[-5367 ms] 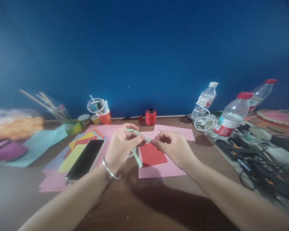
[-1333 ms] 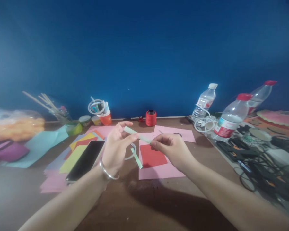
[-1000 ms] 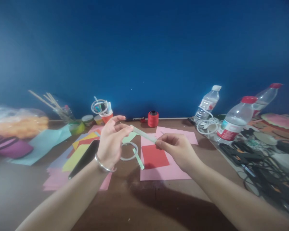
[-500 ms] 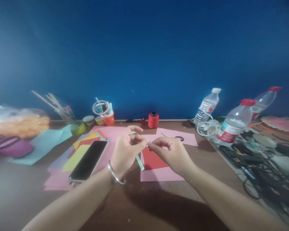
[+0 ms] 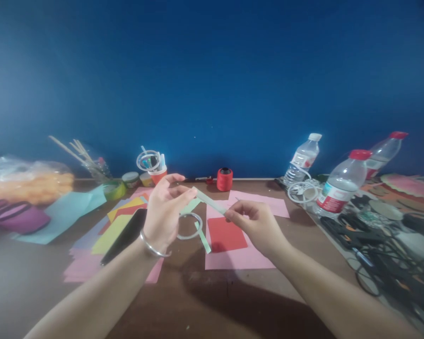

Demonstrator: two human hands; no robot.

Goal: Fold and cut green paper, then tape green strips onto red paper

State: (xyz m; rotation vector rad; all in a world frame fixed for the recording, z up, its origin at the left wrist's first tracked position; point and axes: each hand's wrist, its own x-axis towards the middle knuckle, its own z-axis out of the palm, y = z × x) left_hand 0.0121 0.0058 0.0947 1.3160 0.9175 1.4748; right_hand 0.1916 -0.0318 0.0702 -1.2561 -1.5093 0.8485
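Note:
A pale green paper strip (image 5: 210, 201) stretches between my hands above the table. My left hand (image 5: 167, 207), with a silver bangle at the wrist, pinches one end between thumb and fingers. At the other end, my right hand (image 5: 256, 221) grips the strip between thumb and forefinger. Below them a red paper square (image 5: 226, 235) lies on a pink sheet (image 5: 240, 262). Another green strip (image 5: 204, 239) lies at that sheet's left edge. A clear tape ring (image 5: 191, 226) rests on the table beside my left hand, which partly covers it.
A phone (image 5: 122, 240) lies on stacked coloured paper (image 5: 81, 263) at left. Along the back stand a cup of pens (image 5: 158, 175) and a red spool (image 5: 224, 180). Plastic bottles (image 5: 342, 183) and tangled black cables (image 5: 381, 249) crowd the right side.
My hands have drawn apart, the left moving leftward and the right slightly rightward. The strip, mostly hidden between the fingers before, now shows stretched out. The tape ring has come into view.

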